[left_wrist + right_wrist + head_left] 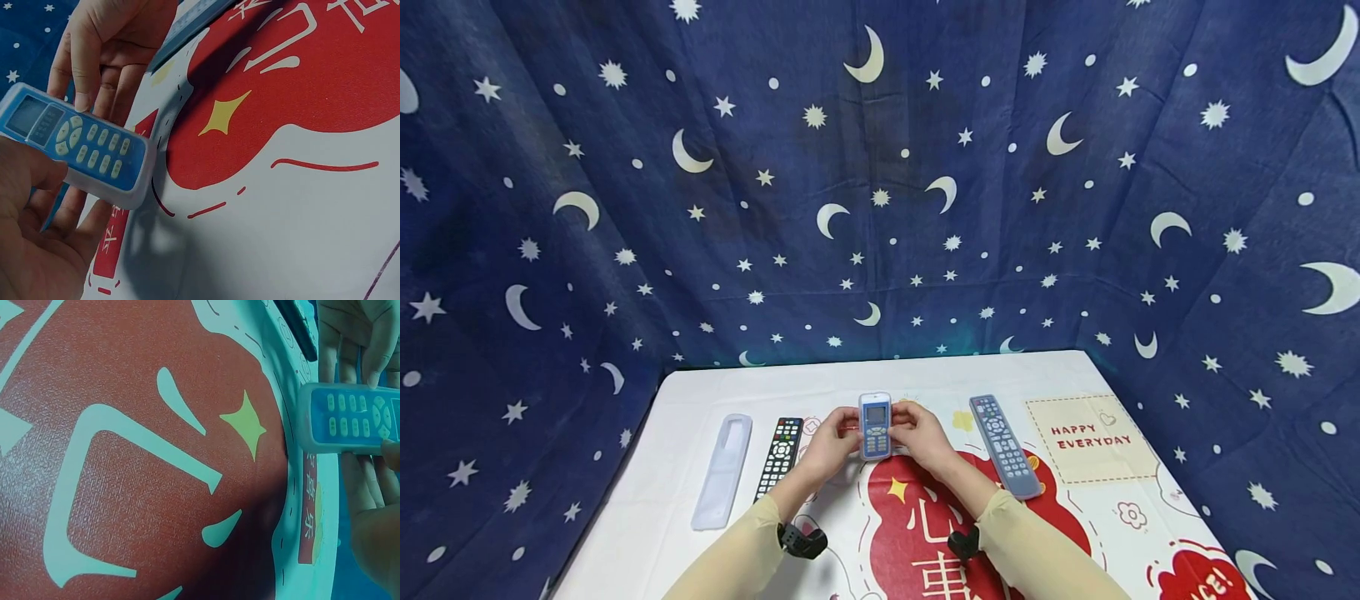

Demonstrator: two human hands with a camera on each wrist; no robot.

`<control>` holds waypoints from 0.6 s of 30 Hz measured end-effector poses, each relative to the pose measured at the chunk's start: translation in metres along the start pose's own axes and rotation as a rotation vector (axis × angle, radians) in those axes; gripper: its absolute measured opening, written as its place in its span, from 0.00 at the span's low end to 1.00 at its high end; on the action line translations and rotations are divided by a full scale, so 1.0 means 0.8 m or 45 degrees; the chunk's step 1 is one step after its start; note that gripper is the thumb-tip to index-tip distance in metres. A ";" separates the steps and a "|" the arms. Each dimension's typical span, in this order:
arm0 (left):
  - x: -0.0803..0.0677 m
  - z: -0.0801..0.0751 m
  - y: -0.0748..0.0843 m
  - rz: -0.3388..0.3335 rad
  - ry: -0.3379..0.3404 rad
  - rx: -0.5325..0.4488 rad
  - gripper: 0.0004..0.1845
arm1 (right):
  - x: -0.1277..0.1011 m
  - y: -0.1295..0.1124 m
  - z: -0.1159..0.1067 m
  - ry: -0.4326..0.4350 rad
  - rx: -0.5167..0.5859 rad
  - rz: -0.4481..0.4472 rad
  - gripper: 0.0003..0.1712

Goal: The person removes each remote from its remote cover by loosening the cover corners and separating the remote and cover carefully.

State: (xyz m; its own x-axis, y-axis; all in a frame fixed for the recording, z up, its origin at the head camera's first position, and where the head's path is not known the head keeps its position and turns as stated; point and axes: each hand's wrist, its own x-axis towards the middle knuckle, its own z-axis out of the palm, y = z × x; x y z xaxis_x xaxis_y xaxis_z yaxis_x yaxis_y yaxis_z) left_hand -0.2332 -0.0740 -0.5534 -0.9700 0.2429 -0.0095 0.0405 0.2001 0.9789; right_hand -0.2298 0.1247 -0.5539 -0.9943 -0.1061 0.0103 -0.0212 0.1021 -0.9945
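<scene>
Head view: a small blue remote [876,426] in a clear silicone sleeve is held above the tabletop's middle, pinched at its sides by the left hand [830,444] and right hand [924,437], fingers curled round it. Its back is hidden. An empty clear sleeve [723,469] and a black remote [779,455] are laid toward the left edge, a sleeved grey remote [1004,446] right of centre. Wrist views are cropped; fingertips are cut off.

long beige sleeves [737,558] cover both arms, black wrist straps [801,540] at the cuffs.
</scene>
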 end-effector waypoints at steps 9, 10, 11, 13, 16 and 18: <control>0.003 0.003 -0.004 0.048 0.041 0.066 0.18 | 0.003 0.008 0.000 0.044 -0.064 -0.036 0.16; 0.003 0.004 -0.004 0.051 0.039 0.064 0.17 | 0.002 0.008 0.000 0.043 -0.067 -0.034 0.16; 0.003 0.004 -0.004 0.053 0.037 0.059 0.17 | 0.002 0.008 0.000 0.040 -0.071 -0.037 0.17; 0.002 0.005 -0.003 0.048 0.035 0.057 0.18 | 0.001 0.009 0.000 0.037 -0.069 -0.037 0.17; 0.002 0.006 -0.003 0.037 0.035 0.070 0.17 | 0.000 0.009 -0.001 0.031 -0.050 -0.034 0.17; 0.002 0.006 -0.004 0.034 0.033 0.083 0.17 | 0.000 0.009 -0.002 0.028 -0.043 -0.034 0.17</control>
State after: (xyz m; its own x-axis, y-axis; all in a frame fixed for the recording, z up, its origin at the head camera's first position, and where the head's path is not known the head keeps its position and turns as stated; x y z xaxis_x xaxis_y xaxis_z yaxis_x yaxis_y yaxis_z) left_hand -0.2336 -0.0699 -0.5574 -0.9741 0.2248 0.0224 0.0812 0.2556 0.9634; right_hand -0.2299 0.1272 -0.5611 -0.9954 -0.0872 0.0396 -0.0510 0.1326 -0.9899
